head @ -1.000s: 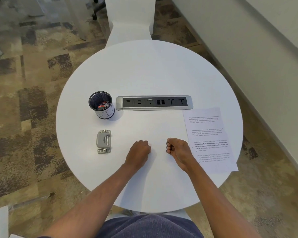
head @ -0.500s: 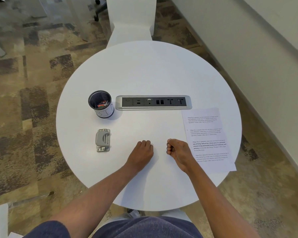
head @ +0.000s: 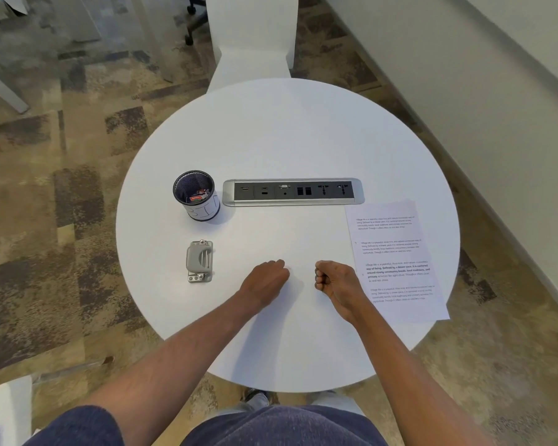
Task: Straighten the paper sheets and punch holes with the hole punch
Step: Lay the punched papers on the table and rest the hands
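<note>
Printed paper sheets [head: 397,249] lie on the right side of the round white table [head: 287,140], their near corner hanging past the edge. A grey metal hole punch [head: 199,261] sits on the left side. My left hand [head: 266,278] rests on the table in a fist, holding nothing, to the right of the punch. My right hand [head: 335,280] rests beside it, also curled into an empty fist, its outer edge touching or overlapping the left edge of the sheets.
A dark mesh cup [head: 195,195] with small items stands behind the punch. A power and data socket strip [head: 293,192] is set into the table's middle. A white chair back [head: 252,37] is beyond the table, a wall to the right.
Both hands stay in place as fists on the table. Only the camera view has shifted slightly.
</note>
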A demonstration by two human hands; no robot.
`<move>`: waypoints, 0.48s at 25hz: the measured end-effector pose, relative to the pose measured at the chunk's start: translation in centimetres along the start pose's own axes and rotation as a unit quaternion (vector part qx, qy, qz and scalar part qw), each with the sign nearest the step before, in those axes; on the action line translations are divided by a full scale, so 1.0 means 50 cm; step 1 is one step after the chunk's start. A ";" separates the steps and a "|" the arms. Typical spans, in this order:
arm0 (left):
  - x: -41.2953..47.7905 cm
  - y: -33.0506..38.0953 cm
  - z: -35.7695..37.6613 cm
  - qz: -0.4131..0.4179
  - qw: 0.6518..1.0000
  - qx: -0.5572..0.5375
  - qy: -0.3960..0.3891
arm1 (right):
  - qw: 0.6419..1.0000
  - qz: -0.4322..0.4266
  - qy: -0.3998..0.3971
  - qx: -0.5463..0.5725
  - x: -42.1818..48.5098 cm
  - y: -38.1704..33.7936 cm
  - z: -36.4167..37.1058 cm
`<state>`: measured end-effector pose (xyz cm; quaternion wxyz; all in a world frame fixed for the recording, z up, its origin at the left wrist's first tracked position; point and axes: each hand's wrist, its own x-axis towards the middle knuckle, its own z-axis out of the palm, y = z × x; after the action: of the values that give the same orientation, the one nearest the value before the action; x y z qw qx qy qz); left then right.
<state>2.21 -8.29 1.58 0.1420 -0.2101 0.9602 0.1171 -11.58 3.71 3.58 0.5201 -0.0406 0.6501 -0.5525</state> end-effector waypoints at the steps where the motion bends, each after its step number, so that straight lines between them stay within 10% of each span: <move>1: 0.003 -0.001 0.001 -0.003 1.000 -0.001 -0.005 | 1.000 0.001 0.000 0.000 0.000 0.001 -0.001; 12: -0.010 0.011 -0.011 0.031 0.984 0.174 -0.014 | 0.996 0.035 -0.038 0.079 0.007 -0.005 -0.005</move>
<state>2.27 -7.75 2.34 0.1859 -0.1510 0.9699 -0.0448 -12.04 3.57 3.52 0.5652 0.0020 0.5850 -0.5817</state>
